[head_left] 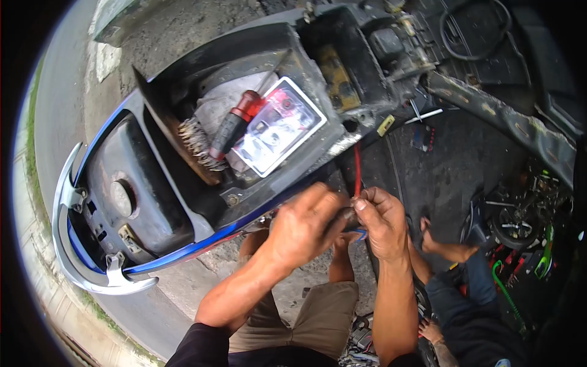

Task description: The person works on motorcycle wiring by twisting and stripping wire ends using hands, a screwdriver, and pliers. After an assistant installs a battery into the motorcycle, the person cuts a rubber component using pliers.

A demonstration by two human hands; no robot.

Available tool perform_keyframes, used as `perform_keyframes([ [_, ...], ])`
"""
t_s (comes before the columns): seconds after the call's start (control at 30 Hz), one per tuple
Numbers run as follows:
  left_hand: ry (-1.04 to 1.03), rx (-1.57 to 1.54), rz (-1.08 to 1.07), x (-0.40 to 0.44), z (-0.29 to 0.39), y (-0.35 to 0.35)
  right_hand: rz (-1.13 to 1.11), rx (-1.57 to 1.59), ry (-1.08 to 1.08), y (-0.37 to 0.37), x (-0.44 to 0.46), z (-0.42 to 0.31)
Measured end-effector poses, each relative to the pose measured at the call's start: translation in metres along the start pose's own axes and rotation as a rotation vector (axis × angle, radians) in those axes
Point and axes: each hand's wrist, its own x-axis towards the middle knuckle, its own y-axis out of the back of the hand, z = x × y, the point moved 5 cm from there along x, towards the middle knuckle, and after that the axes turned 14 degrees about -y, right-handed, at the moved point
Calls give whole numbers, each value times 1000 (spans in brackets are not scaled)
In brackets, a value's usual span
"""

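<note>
Beside the open motor scooter body (287, 202), my two hands meet at the end of a red cable (358, 168) that hangs from the frame. My right hand (382, 221) pinches the cable's lower end between thumb and fingers. Close against it, my left hand (309, 221) has its fingers closed, slightly blurred, around a small dark piece that I cannot make out. A bit of blue wire (359, 233) shows just below the fingers. In the storage bin lie a red-and-black screwdriver (235, 125), a wire brush (200, 144) and a clear-wrapped card packet (278, 131).
To the left are the fuel tank (125, 177) and silver grab rail (64, 244). A dirty battery (337, 76) sits in the compartment ahead. Another person's bare foot and dark clothing (465, 306) are at lower right, near motorcycle parts (516, 226) and a green coiled hose (507, 287).
</note>
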Motion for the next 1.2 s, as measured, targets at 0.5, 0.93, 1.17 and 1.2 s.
perform_keyframes([
  [0.5, 635, -588, 315, -44, -23, -41, 151, -327, 158, -9, 6, 20],
  [0.93, 827, -995, 286, -39, -32, -52, 4, -536, -19, 5, 2, -7],
  [1.17, 289, -613, 203, -21, -19, -39, -125, -445, -67, 11, 5, -16],
  [1.2, 287, -617, 214, -21, -23, -35, -154, -468, -139, 14, 4, -17],
])
